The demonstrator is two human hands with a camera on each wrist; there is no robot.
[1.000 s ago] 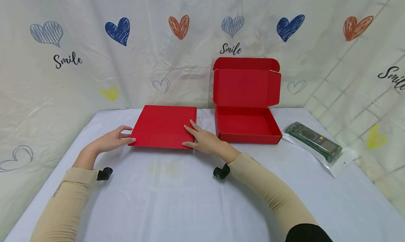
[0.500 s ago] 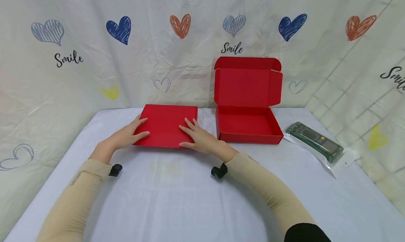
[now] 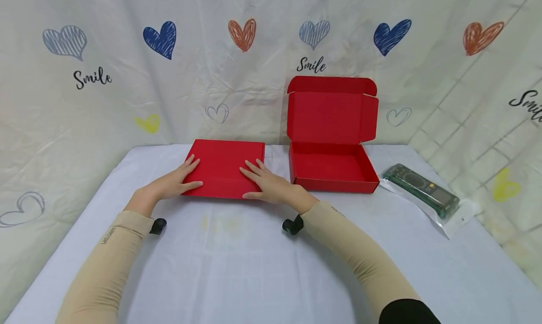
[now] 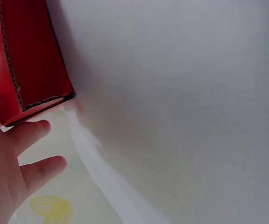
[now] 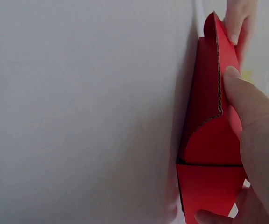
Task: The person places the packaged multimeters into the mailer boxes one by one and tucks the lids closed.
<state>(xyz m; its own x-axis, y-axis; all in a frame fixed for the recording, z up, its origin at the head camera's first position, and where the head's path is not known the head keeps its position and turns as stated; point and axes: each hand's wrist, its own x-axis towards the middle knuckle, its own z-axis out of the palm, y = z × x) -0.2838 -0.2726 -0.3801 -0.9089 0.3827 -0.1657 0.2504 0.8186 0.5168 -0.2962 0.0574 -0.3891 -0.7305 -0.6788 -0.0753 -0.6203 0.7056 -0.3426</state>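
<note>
A red cardboard box point(image 3: 224, 160) lies on the table left of centre with its lid down over it. The left hand point(image 3: 172, 182) rests on the lid's left side, fingers spread. On the lid's right side lies the right hand point(image 3: 276, 187), its fingers fanned out. The right wrist view shows the thumb point(image 5: 246, 95) on the lid, while the lid's front flap point(image 5: 208, 144) stands partly outside the box front. At the box's corner point(image 4: 41, 60) in the left wrist view, two of the left hand's fingers point(image 4: 43, 173) stretch past the end.
A second red box point(image 3: 334, 185) stands to the right, lid raised, its visible inside bare. Farther right lies a clear plastic bag with a dark green device resembling a multimeter point(image 3: 421, 188). A white cloth point(image 3: 237, 277) covers the table; a printed curtain point(image 3: 186, 93) hangs behind.
The left hand has moved right from the box's left front corner onto its lid. The right hand stays on the lid's right side with little movement.
</note>
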